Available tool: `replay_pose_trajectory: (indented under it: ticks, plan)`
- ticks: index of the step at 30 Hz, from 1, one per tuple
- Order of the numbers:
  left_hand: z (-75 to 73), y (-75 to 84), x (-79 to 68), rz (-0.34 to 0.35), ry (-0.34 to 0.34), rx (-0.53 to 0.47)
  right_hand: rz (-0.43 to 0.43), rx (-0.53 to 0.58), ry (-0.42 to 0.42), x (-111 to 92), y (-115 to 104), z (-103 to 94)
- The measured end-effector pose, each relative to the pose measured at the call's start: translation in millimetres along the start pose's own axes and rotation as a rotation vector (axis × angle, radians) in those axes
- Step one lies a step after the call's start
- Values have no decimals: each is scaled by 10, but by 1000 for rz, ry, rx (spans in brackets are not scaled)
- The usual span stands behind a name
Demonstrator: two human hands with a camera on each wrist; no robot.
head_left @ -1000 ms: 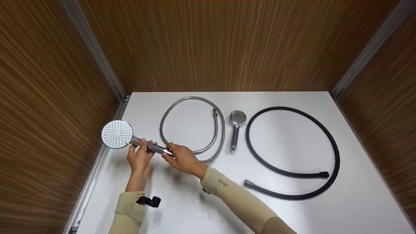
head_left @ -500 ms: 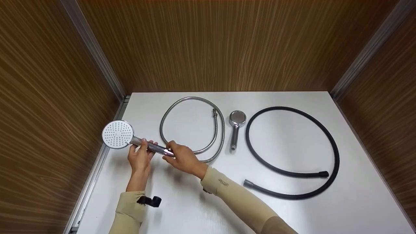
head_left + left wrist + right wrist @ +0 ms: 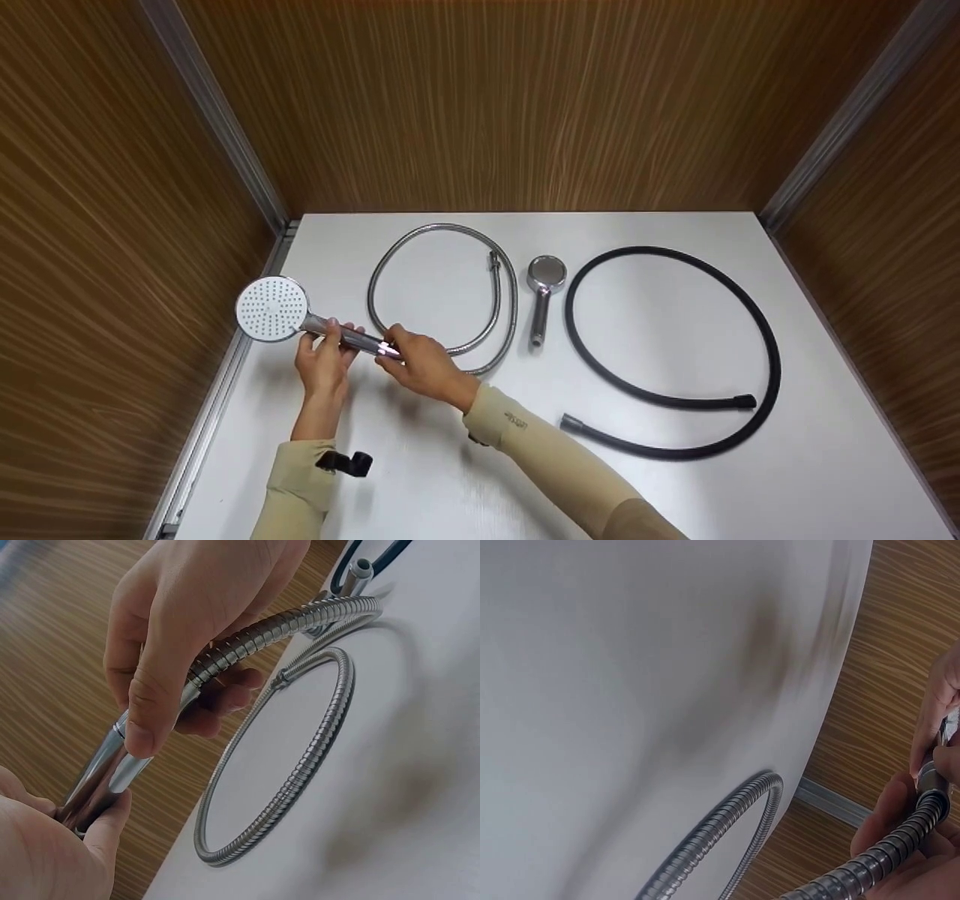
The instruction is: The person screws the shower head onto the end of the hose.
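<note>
A large shower head (image 3: 271,308) with a round white spray face is held above the left of the table, its face toward the head camera. My left hand (image 3: 321,371) grips its chrome handle (image 3: 360,341), thumb on top. At the handle's lower end, my right hand (image 3: 425,366) pinches the chrome end of a ribbed metal shower hose (image 3: 300,772). In the left wrist view the right thumb presses along this end piece, in line with the handle. The right wrist view shows the hose's collar (image 3: 932,781) between the fingers. The joint itself is partly hidden by them.
The metal hose loops over the white table (image 3: 450,450) behind the hands. To its right lie a smaller chrome shower head (image 3: 547,274) and a coiled black hose (image 3: 776,352). Wood-grain panels (image 3: 480,105) wall in the back and both sides.
My right fingers have shifted very slightly at the hose's end. Both hands and the large shower head otherwise keep their places.
</note>
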State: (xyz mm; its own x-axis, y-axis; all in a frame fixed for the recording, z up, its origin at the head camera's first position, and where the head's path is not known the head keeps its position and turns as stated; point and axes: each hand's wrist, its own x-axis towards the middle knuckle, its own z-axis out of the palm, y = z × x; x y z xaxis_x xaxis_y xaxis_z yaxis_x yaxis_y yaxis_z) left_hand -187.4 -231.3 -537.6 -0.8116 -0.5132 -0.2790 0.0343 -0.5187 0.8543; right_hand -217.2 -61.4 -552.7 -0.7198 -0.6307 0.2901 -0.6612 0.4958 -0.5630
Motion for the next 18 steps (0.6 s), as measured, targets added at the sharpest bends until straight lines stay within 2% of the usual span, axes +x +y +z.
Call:
replay_pose_trajectory:
  ticks: [6,12,18]
  plan:
    - [-5,6,-12,-4,-7,-37,-13,8,6,-6,-6,-6]
    - [-10,4,-4,-10,-1,4,-14,17,5,-7,-5,-5]
    - [-8,9,-7,-11,5,2,-26,9,18,-11,-3,-3]
